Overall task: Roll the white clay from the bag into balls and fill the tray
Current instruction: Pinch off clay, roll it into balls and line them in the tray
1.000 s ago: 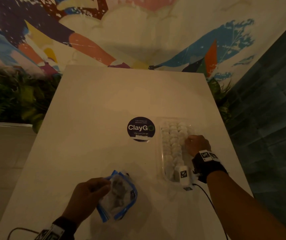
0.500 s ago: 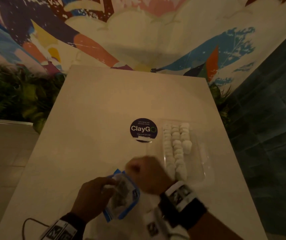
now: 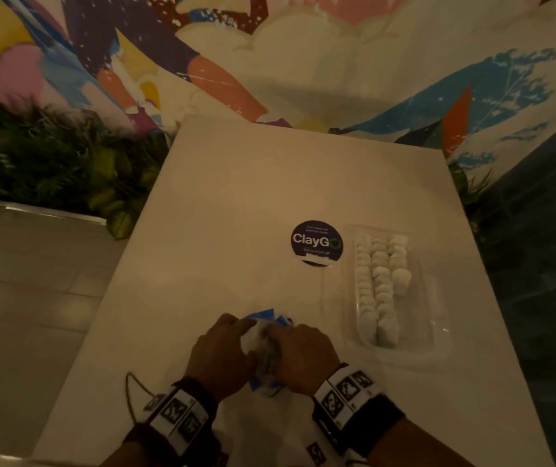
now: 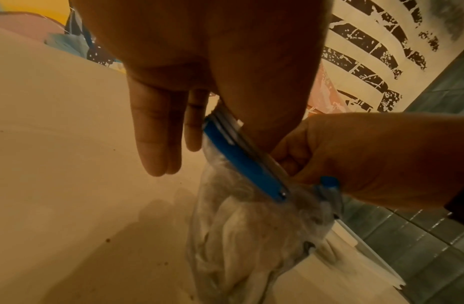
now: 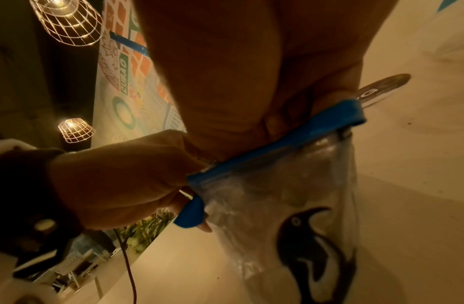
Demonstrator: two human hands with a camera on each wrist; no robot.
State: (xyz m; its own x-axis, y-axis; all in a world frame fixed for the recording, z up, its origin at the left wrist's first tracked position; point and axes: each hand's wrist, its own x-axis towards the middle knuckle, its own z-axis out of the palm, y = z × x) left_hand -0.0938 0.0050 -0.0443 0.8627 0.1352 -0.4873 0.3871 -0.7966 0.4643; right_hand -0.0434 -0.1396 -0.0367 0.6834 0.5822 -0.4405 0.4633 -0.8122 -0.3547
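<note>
A clear zip bag [image 3: 264, 352] with a blue rim and a penguin print [image 5: 314, 246] hangs just above the table's near edge, with white clay [image 4: 241, 246] inside. My left hand [image 3: 236, 326] pinches the blue rim [image 4: 241, 160] between thumb and forefinger; its other fingers [image 4: 155, 139] hang straight. My right hand [image 3: 278, 333] dips its fingers into the bag's mouth, and the plastic hides their tips. The clear tray [image 3: 438, 332] lies to the right, apart from both hands. White clay balls [image 3: 377, 281] fill its left rows, and the right row is only partly filled.
A round dark ClayGo sticker [image 3: 317, 243] sits left of the tray. A thin cable [image 3: 131, 392] loops from my left wrist. Plants [image 3: 50, 163] line the table's left side, a painted wall stands behind, and dark tiles [image 3: 539, 264] run along the right.
My right hand left the tray, where a ball now sits in the right row, and came back to the bag's mouth. My left hand kept hold of the bag.
</note>
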